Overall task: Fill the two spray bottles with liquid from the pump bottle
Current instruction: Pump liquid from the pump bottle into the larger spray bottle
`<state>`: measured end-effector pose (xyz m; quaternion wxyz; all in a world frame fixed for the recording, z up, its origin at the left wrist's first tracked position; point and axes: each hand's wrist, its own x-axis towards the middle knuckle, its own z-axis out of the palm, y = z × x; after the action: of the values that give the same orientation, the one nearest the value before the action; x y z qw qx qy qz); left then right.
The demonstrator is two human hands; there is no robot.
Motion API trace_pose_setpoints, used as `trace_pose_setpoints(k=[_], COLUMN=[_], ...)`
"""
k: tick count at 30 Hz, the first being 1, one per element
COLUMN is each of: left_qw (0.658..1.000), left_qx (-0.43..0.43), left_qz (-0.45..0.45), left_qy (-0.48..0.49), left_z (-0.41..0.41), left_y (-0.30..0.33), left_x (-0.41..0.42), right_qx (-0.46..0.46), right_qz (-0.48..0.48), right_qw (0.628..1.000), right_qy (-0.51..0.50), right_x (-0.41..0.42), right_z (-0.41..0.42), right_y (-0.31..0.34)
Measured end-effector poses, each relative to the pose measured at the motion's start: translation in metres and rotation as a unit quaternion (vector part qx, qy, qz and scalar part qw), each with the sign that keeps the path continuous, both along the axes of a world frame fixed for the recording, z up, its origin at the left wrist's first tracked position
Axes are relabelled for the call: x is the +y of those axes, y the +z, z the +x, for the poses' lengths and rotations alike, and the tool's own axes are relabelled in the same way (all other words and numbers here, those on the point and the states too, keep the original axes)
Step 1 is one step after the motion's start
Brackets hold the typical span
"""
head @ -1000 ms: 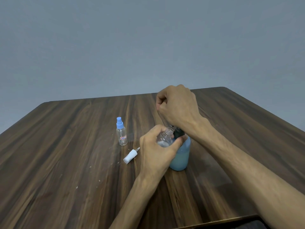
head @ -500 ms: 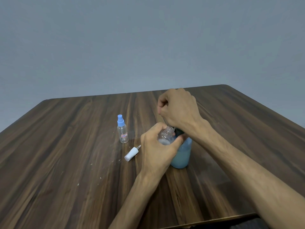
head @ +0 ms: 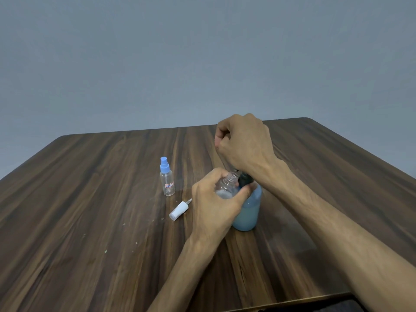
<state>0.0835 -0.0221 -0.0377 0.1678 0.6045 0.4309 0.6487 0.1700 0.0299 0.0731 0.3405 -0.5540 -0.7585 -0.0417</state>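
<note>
**Pumping liquid into the first spray bottle**

At frame centre, the left hand point(head: 213, 206) grips the small clear uncapped spray bottle point(head: 227, 188), neck beside the dark pump head of the blue-filled pump bottle point(head: 247, 212). The right hand point(head: 245, 143), fingers curled, seems to press the pump; keep the nozzle over the neck. Compared with earlier, the hands sit slightly higher in frame.

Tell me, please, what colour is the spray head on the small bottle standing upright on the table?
Light blue; the spray head shows best in the head view.
</note>
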Motion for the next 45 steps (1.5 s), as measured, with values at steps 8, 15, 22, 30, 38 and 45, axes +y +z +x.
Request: trace_pose_setpoints(k=[8,15,22,30,38,45], left_qw=[1.000,1.000,1.000,1.000,1.000,1.000], left_qx=[-0.001,-0.002,0.002,0.002,-0.005,-0.005], left_qz=[-0.007,-0.010,-0.006,-0.009,-0.024,-0.017], left_qy=[0.002,0.003,0.000,-0.002,0.001,0.007], left_z=[0.001,0.001,0.000,0.000,0.002,0.002], left_y=[0.000,0.002,0.002,0.001,0.001,0.001], left_x=[0.001,0.000,0.000,-0.001,-0.001,-0.001], right_qx=[0.006,-0.003,0.000,0.007,0.005,-0.016], right_qz=[-0.008,-0.028,-0.028,-0.019,-0.004,-0.027], right_qw=[1.000,1.000,1.000,1.000,1.000,0.998], right_qy=[-0.003,-0.007,-0.005,-0.008,0.009,0.063], right_x=[-0.001,-0.002,-0.001,0.001,0.000,0.009], right_z=[-0.001,-0.001,-0.002,-0.001,0.001,0.002], right_y=[-0.002,-0.006,-0.008,-0.006,0.005,0.020])
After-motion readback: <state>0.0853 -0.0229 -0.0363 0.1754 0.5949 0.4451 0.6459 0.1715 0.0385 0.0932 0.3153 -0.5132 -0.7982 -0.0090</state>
